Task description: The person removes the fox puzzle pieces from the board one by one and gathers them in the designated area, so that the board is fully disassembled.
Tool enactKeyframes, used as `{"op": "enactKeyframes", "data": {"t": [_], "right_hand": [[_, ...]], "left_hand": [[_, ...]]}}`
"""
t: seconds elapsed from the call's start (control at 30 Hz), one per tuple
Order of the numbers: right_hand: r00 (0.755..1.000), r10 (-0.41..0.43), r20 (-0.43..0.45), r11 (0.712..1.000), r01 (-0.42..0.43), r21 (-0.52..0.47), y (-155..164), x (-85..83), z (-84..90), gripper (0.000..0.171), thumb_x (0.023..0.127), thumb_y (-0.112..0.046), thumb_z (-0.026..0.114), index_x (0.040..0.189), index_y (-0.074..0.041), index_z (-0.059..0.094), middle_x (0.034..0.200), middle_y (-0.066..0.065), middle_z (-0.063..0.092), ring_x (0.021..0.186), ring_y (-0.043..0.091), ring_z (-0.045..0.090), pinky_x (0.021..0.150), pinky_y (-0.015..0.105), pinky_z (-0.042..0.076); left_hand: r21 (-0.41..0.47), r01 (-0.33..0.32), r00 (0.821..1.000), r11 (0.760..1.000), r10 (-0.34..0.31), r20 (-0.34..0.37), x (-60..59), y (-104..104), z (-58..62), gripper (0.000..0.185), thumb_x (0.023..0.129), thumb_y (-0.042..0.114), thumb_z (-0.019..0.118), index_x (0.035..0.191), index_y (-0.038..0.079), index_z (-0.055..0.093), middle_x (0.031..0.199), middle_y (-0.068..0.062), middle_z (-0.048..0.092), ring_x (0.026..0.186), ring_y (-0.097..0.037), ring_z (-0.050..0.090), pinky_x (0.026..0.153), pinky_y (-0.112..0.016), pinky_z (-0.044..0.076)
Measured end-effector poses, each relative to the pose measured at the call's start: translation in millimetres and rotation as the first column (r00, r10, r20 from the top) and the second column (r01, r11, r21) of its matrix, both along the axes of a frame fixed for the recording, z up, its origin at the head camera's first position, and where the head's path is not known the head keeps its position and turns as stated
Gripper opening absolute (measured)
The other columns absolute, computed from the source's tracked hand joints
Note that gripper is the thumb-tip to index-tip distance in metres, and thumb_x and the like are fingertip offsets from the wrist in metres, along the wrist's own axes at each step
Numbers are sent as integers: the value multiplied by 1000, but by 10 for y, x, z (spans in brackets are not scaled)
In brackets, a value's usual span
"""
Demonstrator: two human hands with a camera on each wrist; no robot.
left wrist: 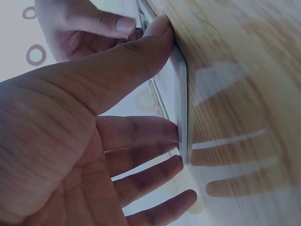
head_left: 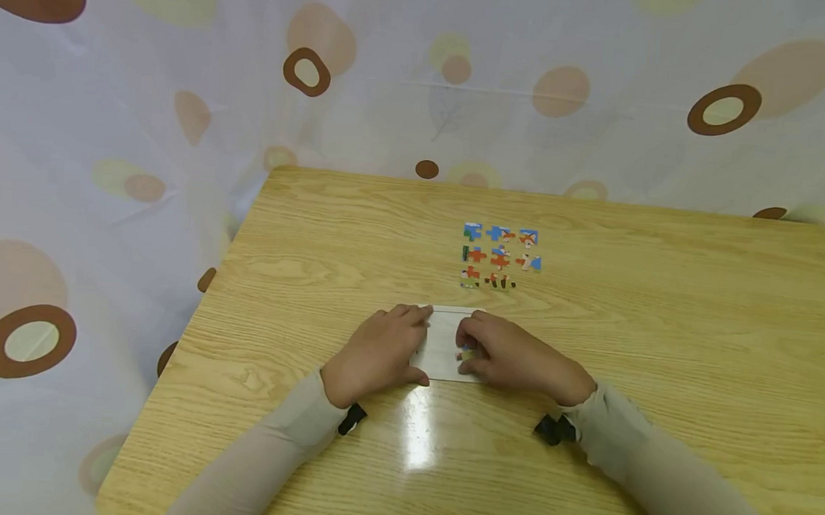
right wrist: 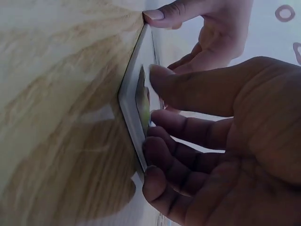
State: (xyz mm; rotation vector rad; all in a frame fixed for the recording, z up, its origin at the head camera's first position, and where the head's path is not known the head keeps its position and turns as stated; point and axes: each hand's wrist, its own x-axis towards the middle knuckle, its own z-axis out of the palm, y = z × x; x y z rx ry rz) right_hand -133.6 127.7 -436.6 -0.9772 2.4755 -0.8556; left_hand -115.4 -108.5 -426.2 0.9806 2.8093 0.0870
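Note:
A white rectangular board (head_left: 442,338) lies flat on the wooden table (head_left: 661,325). My left hand (head_left: 411,344) rests on its left side, thumb at the near corner and straight fingers along the far edge (left wrist: 164,82). My right hand (head_left: 468,352) is on the board's right part, where its thumb and curled fingers pinch a small coloured puzzle piece (head_left: 465,356) lying on the board (right wrist: 131,89). In the right wrist view the piece (right wrist: 142,101) sits between that hand's (right wrist: 157,100) thumb and forefinger. Farther back, several loose puzzle pieces (head_left: 499,257) are laid out in a grid.
Bare wood spreads to the left, right and near side of the board. A pale curtain (head_left: 112,117) with brown and beige ovals hangs behind and to the left of the table. The table's left edge (head_left: 191,331) runs diagonally.

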Motion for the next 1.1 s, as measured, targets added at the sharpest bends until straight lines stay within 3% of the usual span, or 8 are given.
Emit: {"op": "enactKeyframes", "data": {"t": [0.2,0.5,0.6,0.73,0.93,1.1], "right_hand": [[999,-22,-33,998,24,51,-23,72,5,25,89,-8,81,92,-11,57,91,1,50,74,11,46,66,29,43],[997,-75,-22,993,77,93,-57,118,61,27,89,-8,81,97,-7,55,95,4,49,73,14,45,67,30,43],[997,-76,-16,995,76,60,-57,119,59,25,91,-4,77,96,-9,54,91,2,49,74,14,46,67,30,42],[996,-76,54,996,78,-30,-7,101,28,19,97,2,65,96,-12,52,82,-1,52,71,13,46,64,30,40],[987,-142,80,982,150,-115,238,-56,61,15,100,3,63,98,-9,54,85,1,58,75,15,53,66,32,45],[965,-254,60,961,259,-94,561,-319,62,7,102,1,61,104,-3,56,92,7,62,81,20,57,69,36,47]], "left_hand": [[3,-1,1000,1000,1,9,-1,2,11,65,78,54,87,119,5,73,154,-8,51,137,-26,50,100,-44,51],[8,-3,1000,1000,3,24,8,2,21,67,78,54,86,120,4,72,155,-9,50,138,-26,49,101,-44,50],[5,-6,1000,1000,6,28,4,0,17,66,79,54,86,120,4,73,155,-9,50,139,-26,49,101,-44,50],[4,-4,1000,1000,3,28,1,-2,6,66,79,54,86,120,4,73,155,-9,49,139,-27,49,102,-44,50],[21,3,1000,1000,-4,25,0,-1,5,65,78,52,87,118,3,73,155,-9,50,138,-27,49,101,-42,51],[23,-3,999,1000,2,42,6,-1,6,63,79,51,87,117,2,73,156,-10,49,139,-27,49,101,-43,51]]}}
